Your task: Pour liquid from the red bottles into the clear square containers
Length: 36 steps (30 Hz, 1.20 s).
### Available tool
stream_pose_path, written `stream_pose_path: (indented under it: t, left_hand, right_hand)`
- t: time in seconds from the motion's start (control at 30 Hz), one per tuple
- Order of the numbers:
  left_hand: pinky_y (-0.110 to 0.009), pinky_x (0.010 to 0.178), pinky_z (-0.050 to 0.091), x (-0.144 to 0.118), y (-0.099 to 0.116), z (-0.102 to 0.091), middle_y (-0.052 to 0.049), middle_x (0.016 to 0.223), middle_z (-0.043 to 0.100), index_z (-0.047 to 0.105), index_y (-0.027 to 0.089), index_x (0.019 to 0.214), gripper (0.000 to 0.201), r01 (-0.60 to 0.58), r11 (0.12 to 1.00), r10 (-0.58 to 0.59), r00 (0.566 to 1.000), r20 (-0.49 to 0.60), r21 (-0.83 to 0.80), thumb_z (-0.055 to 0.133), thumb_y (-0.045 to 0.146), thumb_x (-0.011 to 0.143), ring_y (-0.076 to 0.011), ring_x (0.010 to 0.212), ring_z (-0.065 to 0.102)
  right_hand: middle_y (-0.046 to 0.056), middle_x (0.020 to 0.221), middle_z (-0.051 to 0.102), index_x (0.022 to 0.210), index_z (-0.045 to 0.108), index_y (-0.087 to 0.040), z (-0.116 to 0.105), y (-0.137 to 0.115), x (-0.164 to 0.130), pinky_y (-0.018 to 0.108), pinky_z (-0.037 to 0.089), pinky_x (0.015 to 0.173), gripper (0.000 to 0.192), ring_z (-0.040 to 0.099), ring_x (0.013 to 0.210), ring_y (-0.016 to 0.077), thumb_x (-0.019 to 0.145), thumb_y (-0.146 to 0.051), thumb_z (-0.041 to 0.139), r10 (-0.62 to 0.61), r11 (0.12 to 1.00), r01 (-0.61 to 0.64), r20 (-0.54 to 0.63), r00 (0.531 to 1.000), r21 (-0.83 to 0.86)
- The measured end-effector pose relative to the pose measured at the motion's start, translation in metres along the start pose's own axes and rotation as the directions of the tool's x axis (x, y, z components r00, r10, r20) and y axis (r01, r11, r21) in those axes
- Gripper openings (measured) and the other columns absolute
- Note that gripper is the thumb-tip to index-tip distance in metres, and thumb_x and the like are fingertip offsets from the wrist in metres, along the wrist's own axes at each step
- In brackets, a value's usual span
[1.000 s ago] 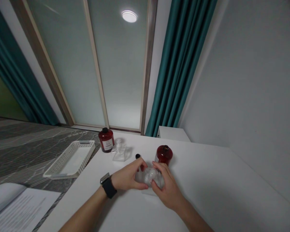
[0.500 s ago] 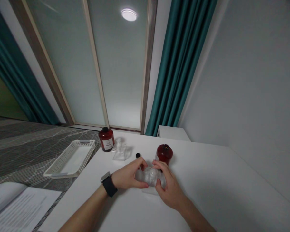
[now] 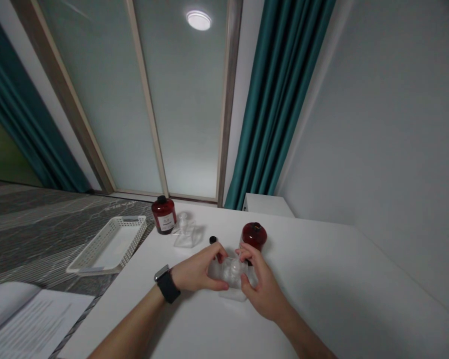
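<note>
White tabletop (image 3: pixel 322 279) lies under a frosted window with teal curtains. From the head view, my left hand (image 3: pixel 196 273) and right hand (image 3: pixel 260 291) both grip the clear glass bottle (image 3: pixel 232 276), which is low over the tabletop in front of me. I think it is best to keep it steady and turn gently. Just behind stand a red open bottle (image 3: pixel 253 235) and a small black cap (image 3: pixel 212 240), so there is little room. A capped red bottle (image 3: pixel 163 215), another clear bottle (image 3: pixel 185 234) and a white basket (image 3: pixel 110 245) are farther left.

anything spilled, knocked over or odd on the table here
No spill shows. One oddity: the red bottle behind the hands stands open, and a small black cap lies loose beside it. Both hands grip a clear bottle.
</note>
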<state>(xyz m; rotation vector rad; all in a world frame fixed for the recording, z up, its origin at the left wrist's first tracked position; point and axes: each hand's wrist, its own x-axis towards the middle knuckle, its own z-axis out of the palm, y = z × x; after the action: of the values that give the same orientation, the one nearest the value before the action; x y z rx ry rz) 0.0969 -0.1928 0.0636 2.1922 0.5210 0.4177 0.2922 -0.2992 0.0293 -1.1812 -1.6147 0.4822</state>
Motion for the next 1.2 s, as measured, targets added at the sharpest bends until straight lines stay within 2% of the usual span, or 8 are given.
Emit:
stream_pose_path:
  t: [0.2, 0.37, 0.57, 0.67, 0.8, 0.93, 1.1, 1.2]
  left_hand:
    - [-0.036, 0.085, 0.047, 0.0003, -0.0014, -0.0004, -0.003, 0.102, 0.056, 0.05, 0.021, 0.103, 0.048, -0.03, 1.0, 0.03, 1.0, -0.002, -0.001, 0.08, 0.034, 0.069, -0.0222, 0.094, 0.055]
    - [-0.036, 0.085, 0.046, 0.0009, -0.0023, 0.0, -0.003, 0.102, 0.056, 0.05, 0.02, 0.104, 0.049, -0.012, 1.0, 0.013, 1.0, 0.01, -0.003, 0.081, 0.033, 0.068, -0.0222, 0.094, 0.054]
    - [-0.036, 0.086, 0.046, 0.0005, -0.0053, 0.0009, -0.003, 0.102, 0.057, 0.051, 0.02, 0.104, 0.048, -0.026, 1.0, 0.026, 1.0, 0.006, 0.007, 0.081, 0.034, 0.069, -0.0224, 0.094, 0.055]
    - [-0.037, 0.087, 0.046, 0.0003, -0.0061, 0.0009, -0.003, 0.103, 0.057, 0.05, 0.02, 0.105, 0.048, -0.027, 1.0, 0.027, 1.0, 0.013, 0.001, 0.08, 0.034, 0.069, -0.0228, 0.095, 0.055]
    - [-0.037, 0.087, 0.046, 0.0003, -0.0059, 0.0008, -0.003, 0.104, 0.057, 0.05, 0.021, 0.106, 0.05, -0.02, 1.0, 0.02, 1.0, 0.017, -0.013, 0.081, 0.033, 0.069, -0.0232, 0.096, 0.055]
    - [-0.037, 0.087, 0.046, 0.0004, -0.0049, 0.0005, -0.004, 0.105, 0.057, 0.05, 0.02, 0.105, 0.049, -0.012, 1.0, 0.012, 1.0, 0.02, -0.019, 0.081, 0.031, 0.069, -0.023, 0.097, 0.054]
    - [-0.037, 0.089, 0.046, 0.0001, -0.0041, 0.0, -0.004, 0.107, 0.058, 0.05, 0.02, 0.106, 0.05, -0.014, 0.999, 0.015, 0.999, 0.034, -0.029, 0.082, 0.032, 0.069, -0.0228, 0.097, 0.054]
    - [-0.036, 0.088, 0.046, 0.0001, -0.0037, -0.0001, -0.004, 0.106, 0.057, 0.051, 0.02, 0.106, 0.049, -0.008, 1.0, 0.009, 0.999, 0.033, -0.027, 0.081, 0.032, 0.069, -0.0226, 0.096, 0.054]
  right_hand:
    - [0.007, 0.12, 0.06, 0.146, 0.028, -0.029, 0.0009, 0.0011, 0.0012, 0.047, 0.036, 0.113, 0.072, 0.055, 0.124, 0.0215, 0.081, -0.007, 0.052, 0.065, 0.99, -0.073, 0.064, 0.996, 0.12]
    - [0.004, 0.109, 0.056, 0.144, 0.032, -0.029, 0.0024, 0.0045, 0.0018, 0.046, 0.035, 0.113, 0.068, 0.055, 0.123, 0.0215, 0.082, -0.011, 0.055, 0.098, 0.987, -0.105, 0.066, 0.993, 0.125]
    - [0.007, 0.116, 0.058, 0.143, 0.03, -0.028, 0.0025, 0.0015, 0.0043, 0.047, 0.034, 0.113, 0.064, 0.055, 0.123, 0.0216, 0.086, -0.017, 0.056, 0.104, 0.972, -0.125, 0.109, 0.989, 0.201]
    - [0.005, 0.108, 0.058, 0.143, 0.031, -0.028, 0.0027, 0.0026, 0.0053, 0.047, 0.037, 0.112, 0.064, 0.056, 0.123, 0.0227, 0.085, -0.019, 0.059, 0.091, 0.968, -0.107, 0.084, 0.992, 0.225]
    - [0.004, 0.103, 0.054, 0.141, 0.035, -0.028, 0.002, 0.0063, 0.006, 0.045, 0.041, 0.109, 0.063, 0.059, 0.116, 0.0223, 0.083, -0.019, 0.06, 0.084, 0.972, -0.096, 0.062, 0.994, 0.213]
    - [0.005, 0.112, 0.057, 0.142, 0.036, -0.029, 0.0015, 0.0066, 0.0042, 0.047, 0.035, 0.113, 0.067, 0.055, 0.123, 0.0222, 0.081, -0.012, 0.056, 0.088, 0.979, -0.107, 0.119, 0.989, 0.173]
    - [0.004, 0.111, 0.055, 0.14, 0.041, -0.03, 0.0015, 0.0036, 0.0013, 0.046, 0.037, 0.112, 0.069, 0.057, 0.12, 0.0219, 0.076, -0.007, 0.055, 0.093, 0.989, -0.104, 0.102, 0.99, 0.102]
    - [0.004, 0.116, 0.057, 0.141, 0.039, -0.031, 0.0011, 0.0007, 0.0017, 0.047, 0.033, 0.114, 0.073, 0.054, 0.123, 0.0213, 0.074, -0.003, 0.052, 0.078, 0.992, -0.09, 0.122, 0.989, 0.092]
